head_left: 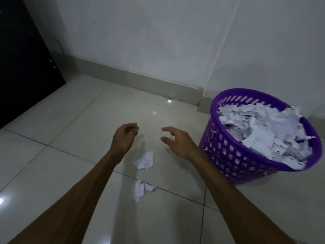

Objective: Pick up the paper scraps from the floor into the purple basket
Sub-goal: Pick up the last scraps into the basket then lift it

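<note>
The purple basket (226, 152) stands on the tiled floor at the right, piled high with torn white paper. A crumpled white paper scrap (144, 160) lies on the floor between my forearms. A second scrap (140, 190) lies nearer to me, and a tiny scrap (154, 112) lies farther off toward the wall. My left hand (124, 136) hovers above the floor with loosely curled fingers and holds nothing. My right hand (177, 140) hovers just left of the basket, fingers spread and empty.
A dark cabinet or door (22, 59) stands at the far left. The white wall with a beige skirting board (140, 78) runs behind. A small bright speck (169, 101) lies by the skirting.
</note>
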A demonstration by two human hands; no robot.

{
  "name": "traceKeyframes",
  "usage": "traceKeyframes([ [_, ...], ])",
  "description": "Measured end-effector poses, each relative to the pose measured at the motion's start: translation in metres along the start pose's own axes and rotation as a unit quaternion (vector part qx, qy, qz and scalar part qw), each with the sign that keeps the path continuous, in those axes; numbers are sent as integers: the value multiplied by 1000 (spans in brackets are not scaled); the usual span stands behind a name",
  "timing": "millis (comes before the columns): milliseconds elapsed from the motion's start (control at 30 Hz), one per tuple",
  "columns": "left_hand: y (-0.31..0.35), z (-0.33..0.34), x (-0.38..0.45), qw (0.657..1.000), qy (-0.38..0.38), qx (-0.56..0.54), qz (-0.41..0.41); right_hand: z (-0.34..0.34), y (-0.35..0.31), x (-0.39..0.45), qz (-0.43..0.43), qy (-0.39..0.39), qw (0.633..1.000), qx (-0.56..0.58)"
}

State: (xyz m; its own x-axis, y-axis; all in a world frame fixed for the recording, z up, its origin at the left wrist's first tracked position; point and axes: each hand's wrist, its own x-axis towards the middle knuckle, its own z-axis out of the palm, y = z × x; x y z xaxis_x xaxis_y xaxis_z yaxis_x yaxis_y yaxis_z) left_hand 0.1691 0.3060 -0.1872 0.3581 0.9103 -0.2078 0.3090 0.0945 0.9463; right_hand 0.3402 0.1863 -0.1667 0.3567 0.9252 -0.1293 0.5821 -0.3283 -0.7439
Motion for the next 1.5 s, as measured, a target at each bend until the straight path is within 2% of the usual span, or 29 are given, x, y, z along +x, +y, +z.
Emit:
traceKeyframes([
  [133, -43, -1, 22, 999, -11, 28, -20, 51, 42, 21, 93, -3, 994, 52],
  [233, -61, 0, 28, 999, 2, 11, -30, 68, 52, 35, 98, 26, 993, 58],
  [333, -68, 3, 46, 993, 48, -90, -62, 80, 56, 66, 86, 49, 994, 52],
  [400, -66, 3, 57, 985, 52, -148, -77, 86, 56, 92, 58, 91, 994, 13],
  [500, -68, 1, 63, 983, 44, -162, -68, 87, 57, 132, 28, 145, 986, -77],
  [700, -67, -4, 67, 980, 16, -182, -85, 99, 60, 170, 1, 131, 978, -165],
  [800, -63, -4, 64, 978, 19, -192, -85, 104, 61, 149, -39, 140, 975, -168],
  [1033, -71, -4, 34, 993, -11, -113, -26, 113, 59, 47, -98, 37, 990, -95],
  [1133, -74, -9, 15, 988, -42, -138, -49, 113, 59, 5, -116, 3, 989, -90],
  [1367, -76, -26, -23, 979, -118, -133, -97, 120, 52, -51, -127, -18, 989, -72],
  [1500, -82, -32, -38, 974, -147, -126, -118, 128, 49, -66, -195, -51, 964, -171],
])
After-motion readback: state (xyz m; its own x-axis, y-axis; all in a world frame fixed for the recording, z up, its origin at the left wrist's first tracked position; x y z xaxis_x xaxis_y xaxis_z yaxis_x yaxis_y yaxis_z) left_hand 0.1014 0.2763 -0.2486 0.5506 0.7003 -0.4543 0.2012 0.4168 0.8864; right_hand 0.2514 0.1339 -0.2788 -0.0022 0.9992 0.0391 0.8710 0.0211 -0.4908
